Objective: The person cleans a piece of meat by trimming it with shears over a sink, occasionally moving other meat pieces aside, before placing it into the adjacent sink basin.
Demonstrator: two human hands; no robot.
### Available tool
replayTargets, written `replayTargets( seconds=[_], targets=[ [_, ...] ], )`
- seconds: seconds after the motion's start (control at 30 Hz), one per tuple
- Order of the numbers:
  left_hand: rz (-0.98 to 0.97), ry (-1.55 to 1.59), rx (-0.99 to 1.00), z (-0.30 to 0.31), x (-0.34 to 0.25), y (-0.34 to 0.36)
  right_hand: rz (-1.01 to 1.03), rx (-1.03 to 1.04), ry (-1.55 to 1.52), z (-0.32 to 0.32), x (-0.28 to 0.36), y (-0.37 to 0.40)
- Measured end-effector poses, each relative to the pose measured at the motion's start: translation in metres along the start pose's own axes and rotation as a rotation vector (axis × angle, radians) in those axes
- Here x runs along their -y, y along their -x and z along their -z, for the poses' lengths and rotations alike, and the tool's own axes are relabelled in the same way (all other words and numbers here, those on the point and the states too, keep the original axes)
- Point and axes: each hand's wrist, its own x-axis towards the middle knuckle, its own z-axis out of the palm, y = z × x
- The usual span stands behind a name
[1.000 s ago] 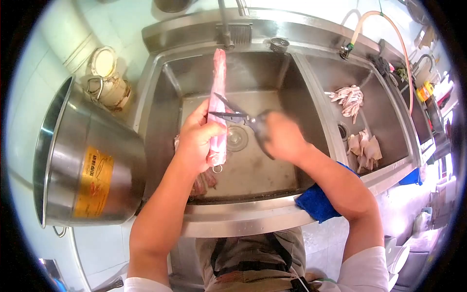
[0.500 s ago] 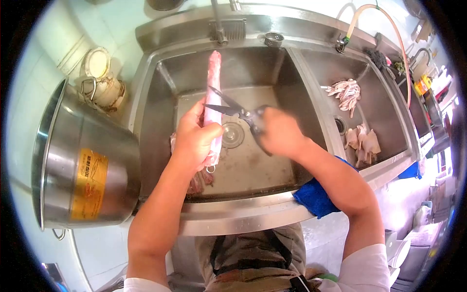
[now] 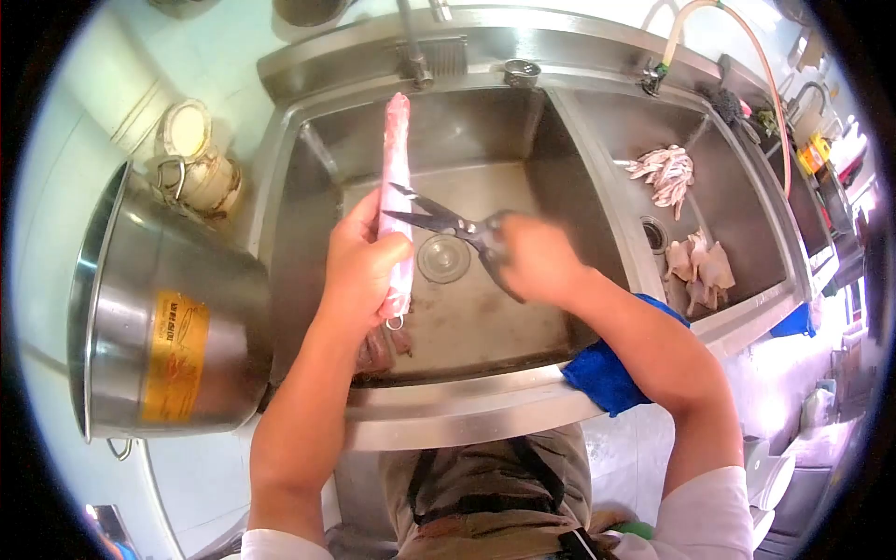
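My left hand (image 3: 366, 266) is closed around the lower part of a long, pale pink piece of raw meat (image 3: 397, 149), held upright over the big sink basin. A small white ring shows at the meat's lower end. In my right hand (image 3: 537, 257), slightly blurred, are dark-handled scissors (image 3: 457, 224). Their blades point left, lie a little apart and reach the meat just above my left thumb. Darker reddish pieces of meat (image 3: 378, 350) lie on the basin floor below my left wrist, partly hidden by it.
A large steel pot (image 3: 177, 317) stands left of the sink (image 3: 485, 341). The smaller right basin holds a pile of pale strips (image 3: 665, 175) and pale meat pieces (image 3: 702, 269). A blue cloth (image 3: 611, 373) hangs over the front edge. Behind is a tap (image 3: 415, 56).
My left hand and the meat have shifted slightly left. The scissors have moved a little left and down, with their blades closer together.
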Motion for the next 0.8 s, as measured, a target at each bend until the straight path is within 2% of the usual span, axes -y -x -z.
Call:
replayTargets(
  seconds=[0.07,0.13,0.23,0.27,0.37,0.47,0.57,0.67,0.73,0.8],
  targets=[
    [-0.035,0.007,-0.008,0.001,0.002,-0.001,0.034,-0.072,0.040,-0.003,0.005,0.002],
    [-0.067,0.020,-0.005,-0.001,0.005,-0.002,0.031,-0.069,0.047,-0.015,0.000,-0.001],
    [-0.166,-0.135,-0.084,-0.006,0.011,-0.002,0.023,-0.038,0.112,-0.028,-0.008,-0.002],
    [-0.138,-0.144,-0.084,-0.006,0.011,-0.002,0.025,-0.023,0.144,-0.029,-0.010,-0.003],
    [-0.089,-0.148,-0.072,-0.005,0.007,-0.003,-0.032,0.049,0.082,-0.015,-0.009,-0.005],
    [-0.083,-0.109,-0.059,-0.006,0.006,-0.004,-0.190,0.078,-0.051,0.002,-0.001,-0.006],
    [-0.071,-0.094,-0.050,-0.003,0.007,-0.002,-0.126,-0.055,-0.134,-0.007,-0.003,-0.008],
    [-0.094,-0.165,-0.034,-0.002,0.012,-0.004,-0.029,-0.126,-0.002,-0.015,-0.002,-0.006],
    [-0.172,-0.272,-0.037,-0.004,0.016,-0.004,-0.084,-0.064,0.023,-0.019,-0.003,-0.008],
    [-0.153,-0.271,-0.049,-0.005,0.016,-0.002,-0.127,0.011,0.033,-0.017,-0.003,-0.010]
  ],
)
